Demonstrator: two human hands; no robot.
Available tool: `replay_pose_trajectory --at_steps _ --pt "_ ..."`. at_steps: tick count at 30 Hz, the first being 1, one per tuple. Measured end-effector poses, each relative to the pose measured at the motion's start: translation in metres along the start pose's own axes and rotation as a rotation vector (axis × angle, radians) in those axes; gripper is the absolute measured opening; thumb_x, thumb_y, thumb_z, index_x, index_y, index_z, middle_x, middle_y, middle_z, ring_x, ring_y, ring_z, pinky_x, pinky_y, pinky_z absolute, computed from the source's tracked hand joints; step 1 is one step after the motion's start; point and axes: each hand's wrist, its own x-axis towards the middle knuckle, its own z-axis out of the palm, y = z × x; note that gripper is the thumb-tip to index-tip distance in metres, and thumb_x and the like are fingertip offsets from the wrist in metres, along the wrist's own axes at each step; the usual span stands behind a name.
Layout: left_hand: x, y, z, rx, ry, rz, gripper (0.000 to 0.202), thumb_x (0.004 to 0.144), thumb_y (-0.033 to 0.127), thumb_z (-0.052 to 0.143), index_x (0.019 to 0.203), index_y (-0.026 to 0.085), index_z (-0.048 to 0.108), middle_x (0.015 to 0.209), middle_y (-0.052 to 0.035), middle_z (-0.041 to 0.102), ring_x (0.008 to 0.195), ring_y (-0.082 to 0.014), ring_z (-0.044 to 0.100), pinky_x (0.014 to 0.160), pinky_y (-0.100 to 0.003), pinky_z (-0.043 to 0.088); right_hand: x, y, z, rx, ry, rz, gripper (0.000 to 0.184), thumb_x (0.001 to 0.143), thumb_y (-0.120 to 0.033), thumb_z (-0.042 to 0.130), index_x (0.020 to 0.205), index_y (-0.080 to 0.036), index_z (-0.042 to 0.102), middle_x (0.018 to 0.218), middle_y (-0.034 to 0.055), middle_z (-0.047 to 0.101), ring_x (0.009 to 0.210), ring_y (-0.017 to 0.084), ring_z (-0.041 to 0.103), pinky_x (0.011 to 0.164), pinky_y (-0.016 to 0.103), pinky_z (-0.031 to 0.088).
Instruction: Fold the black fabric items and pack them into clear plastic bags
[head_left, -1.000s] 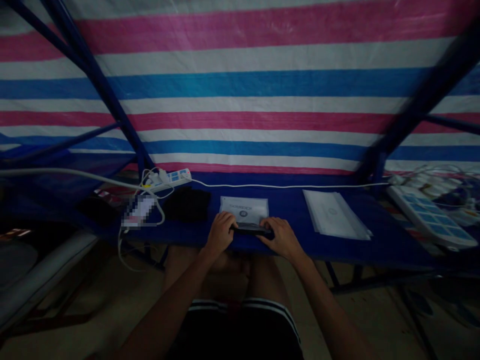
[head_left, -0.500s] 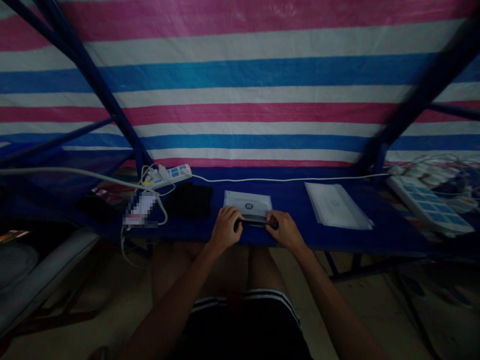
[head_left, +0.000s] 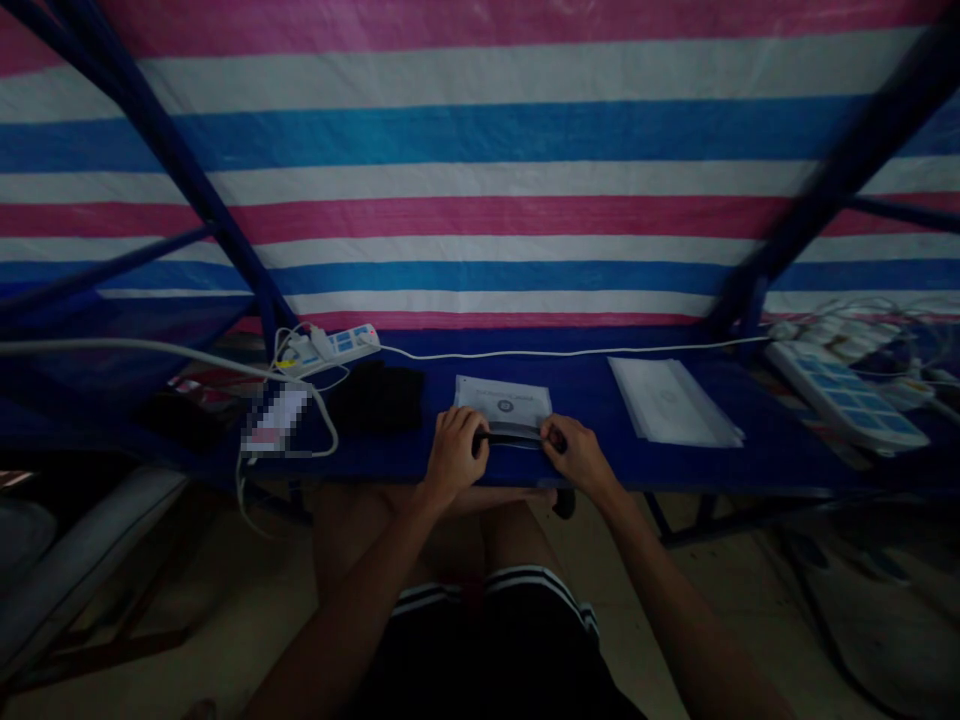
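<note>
My left hand [head_left: 456, 448] and my right hand [head_left: 577, 453] are both closed on a thin black strip [head_left: 514, 436], one at each end. The strip bows slightly between them, over the near edge of a pale plastic pouch [head_left: 501, 396]. A printed round mark and a line of lettering show on the pouch, which lies flat on the blue tabletop [head_left: 585, 400]. Curled fingers hide both ends of the strip. Right of my hands rests a small stack of similar pouches [head_left: 667, 405]. Dark folded cloth [head_left: 384, 395] lies to the left.
A white power strip [head_left: 349, 345] with plugs stands at the back left, near a blurred-out phone-like object [head_left: 277, 418]. Another power strip [head_left: 844, 395] lies at the right among tangled cables. A white cord [head_left: 525, 355] runs along the back. Blue frame bars [head_left: 191, 180] rise on both sides.
The strip now bows more between my hands and sits slightly higher over the pouch. My view has shifted a little. One leg now crosses under the table edge, its foot showing at the right.
</note>
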Motion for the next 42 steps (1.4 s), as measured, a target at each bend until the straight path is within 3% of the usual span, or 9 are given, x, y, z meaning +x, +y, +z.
replay_pose_trajectory --at_steps 4,6,14,19,28,33,36,42 --pt "0.001 0.001 0.0 0.002 -0.012 -0.011 0.043 0.074 0.001 0.063 0.11 0.024 0.057 0.116 -0.0083 0.064 0.115 -0.0334 0.055 0.102 -0.053 0.043 -0.001 0.001 -0.001 0.004 0.03 0.024 0.013 0.081 -0.012 0.056 0.087 -0.024 0.058 0.074 -0.0001 0.056 0.072 0.021 0.057 0.073 0.032 0.043" --pt "0.001 -0.002 0.003 -0.028 -0.022 -0.027 0.043 0.075 -0.001 0.06 0.109 0.025 0.057 0.116 -0.0078 0.064 0.116 -0.0327 0.055 0.101 -0.051 0.046 -0.001 0.0 -0.002 0.004 0.043 0.034 0.012 0.082 -0.013 0.055 0.086 -0.024 0.058 0.075 0.0002 0.056 0.072 0.021 0.057 0.072 0.032 0.043" --pt "0.002 -0.011 0.013 -0.132 0.024 -0.099 0.037 0.075 -0.01 0.052 0.088 0.025 0.049 0.092 -0.0028 0.059 0.096 -0.025 0.058 0.086 -0.038 0.05 -0.002 -0.003 -0.003 0.001 0.038 0.033 0.011 0.083 -0.014 0.06 0.088 -0.023 0.061 0.077 0.0006 0.06 0.073 0.02 0.058 0.072 0.032 0.044" --pt "0.0 -0.011 0.014 -0.177 0.039 -0.14 0.039 0.074 -0.012 0.052 0.085 0.024 0.048 0.091 -0.0012 0.058 0.092 -0.022 0.058 0.082 -0.033 0.048 -0.002 -0.008 -0.007 0.042 0.041 -0.045 0.009 0.088 -0.017 0.061 0.095 -0.022 0.062 0.083 0.0026 0.062 0.078 0.022 0.06 0.076 0.034 0.046" --pt "-0.003 -0.017 0.017 -0.208 0.072 -0.213 0.038 0.07 -0.013 0.047 0.08 0.023 0.044 0.084 0.0011 0.052 0.079 -0.0179 0.054 0.071 -0.027 0.042 -0.003 -0.01 -0.007 0.06 0.009 -0.033 0.009 0.092 -0.021 0.064 0.1 -0.023 0.063 0.091 0.0054 0.064 0.088 0.026 0.061 0.083 0.038 0.049" --pt "-0.001 -0.008 0.007 -0.236 -0.006 -0.119 0.036 0.072 -0.009 0.051 0.088 0.023 0.048 0.092 -0.0011 0.054 0.09 -0.0205 0.055 0.08 -0.03 0.045 -0.003 -0.015 -0.01 0.073 -0.019 -0.016 0.023 0.089 -0.019 0.066 0.111 -0.023 0.062 0.11 0.0096 0.064 0.105 0.029 0.061 0.093 0.042 0.05" --pt "0.0 -0.003 0.002 -0.256 -0.044 -0.05 0.036 0.075 -0.005 0.054 0.096 0.023 0.051 0.098 -0.003 0.055 0.097 -0.023 0.054 0.087 -0.033 0.046 -0.003 -0.013 -0.01 0.07 -0.015 -0.012 0.024 0.087 -0.015 0.063 0.109 -0.023 0.061 0.108 0.0094 0.064 0.103 0.028 0.061 0.091 0.041 0.05" --pt "-0.002 -0.008 0.009 -0.241 0.0 -0.092 0.036 0.078 -0.009 0.048 0.093 0.023 0.053 0.096 -0.0022 0.057 0.094 -0.0205 0.058 0.086 -0.031 0.047 -0.001 -0.007 -0.003 0.034 0.004 0.028 0.017 0.083 -0.009 0.057 0.091 -0.024 0.057 0.087 0.0045 0.061 0.088 0.026 0.059 0.081 0.037 0.047"
